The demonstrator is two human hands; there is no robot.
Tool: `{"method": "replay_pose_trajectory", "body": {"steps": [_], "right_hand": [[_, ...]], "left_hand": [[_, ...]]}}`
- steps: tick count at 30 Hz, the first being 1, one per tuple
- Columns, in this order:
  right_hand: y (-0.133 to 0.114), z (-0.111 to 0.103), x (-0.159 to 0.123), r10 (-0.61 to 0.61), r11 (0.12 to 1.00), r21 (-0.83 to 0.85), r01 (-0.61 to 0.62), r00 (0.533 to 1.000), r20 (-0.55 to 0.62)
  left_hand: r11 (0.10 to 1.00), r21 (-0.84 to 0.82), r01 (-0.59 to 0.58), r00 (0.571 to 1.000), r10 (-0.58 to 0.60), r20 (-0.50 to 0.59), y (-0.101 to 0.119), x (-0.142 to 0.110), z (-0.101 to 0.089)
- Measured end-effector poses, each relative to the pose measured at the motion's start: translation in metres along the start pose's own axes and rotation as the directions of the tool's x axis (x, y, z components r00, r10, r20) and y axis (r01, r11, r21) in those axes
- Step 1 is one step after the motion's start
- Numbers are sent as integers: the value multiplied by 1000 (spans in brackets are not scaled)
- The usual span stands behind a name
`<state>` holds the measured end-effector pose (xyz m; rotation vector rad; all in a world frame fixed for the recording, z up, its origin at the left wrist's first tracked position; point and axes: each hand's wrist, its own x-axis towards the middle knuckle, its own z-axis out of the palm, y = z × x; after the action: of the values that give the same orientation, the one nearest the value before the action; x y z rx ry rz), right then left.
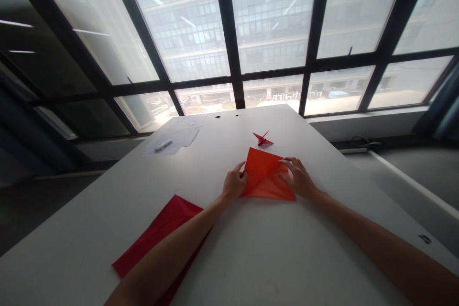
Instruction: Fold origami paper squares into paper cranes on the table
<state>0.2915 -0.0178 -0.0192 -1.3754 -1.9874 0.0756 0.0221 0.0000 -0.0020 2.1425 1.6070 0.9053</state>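
- Near the middle of the desk (229, 267), a folded orange paper (263, 179) lies flat in a rough kite shape, its narrow tip pointing away from the person, toward the window.
- Its long axis runs diagonally from that far tip down to the near right corner.
- The left hand (234, 182) is narrowly closed, its fingers gripping the paper's left edge.
- The right hand (299, 179) is spread wider, its fingertips (284, 161) resting on the upper right edge without a visible pinch.
- Just beyond the tip, not touching it, sits a small red origami crane (263, 139).
- Under the left forearm (168, 253) lies a dark red paper sheet (158, 234).
- Farther left, a white marker (163, 145) rests on white printed sheets (175, 136).
- Behind the desk stands a dark-framed window (229, 33).
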Motion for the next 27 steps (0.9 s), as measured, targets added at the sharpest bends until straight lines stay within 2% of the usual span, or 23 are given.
{"method": "replay_pose_trajectory", "body": {"steps": [2, 4, 7, 10, 12, 15, 20, 27], "right_hand": [[-1, 1, -1, -25, 998, -50, 30, 994, 109], [-1, 1, -1, -36, 995, -82, 52, 980, 194], [-1, 1, 0, -44, 994, -89, 66, 971, 233], [-1, 2, 0, -55, 994, -74, 74, 970, 235], [1, 3, 0, -51, 995, -69, 70, 968, 246], [5, 5, 1, -35, 996, -69, 56, 958, 284], [10, 6, 3, -42, 998, -34, 54, 958, 283], [13, 6, 5, -39, 999, 40, 31, 972, 233]], "left_hand": [[995, 98, 32, 999, -32, -4, -3, 0, -2], [980, 201, 11, 999, -3, -39, -5, -1, -4], [948, 279, -153, 982, 179, -69, -4, -1, -7], [901, 210, -379, 925, 371, 78, -3, 1, -5], [884, 147, -445, 887, 411, 211, -4, 1, -2], [899, 128, -419, 879, 366, 307, -7, 0, 1], [912, 153, -380, 908, 336, 250, -6, 1, -1], [929, 62, -364, 919, 348, 186, -10, 5, -2]]}}
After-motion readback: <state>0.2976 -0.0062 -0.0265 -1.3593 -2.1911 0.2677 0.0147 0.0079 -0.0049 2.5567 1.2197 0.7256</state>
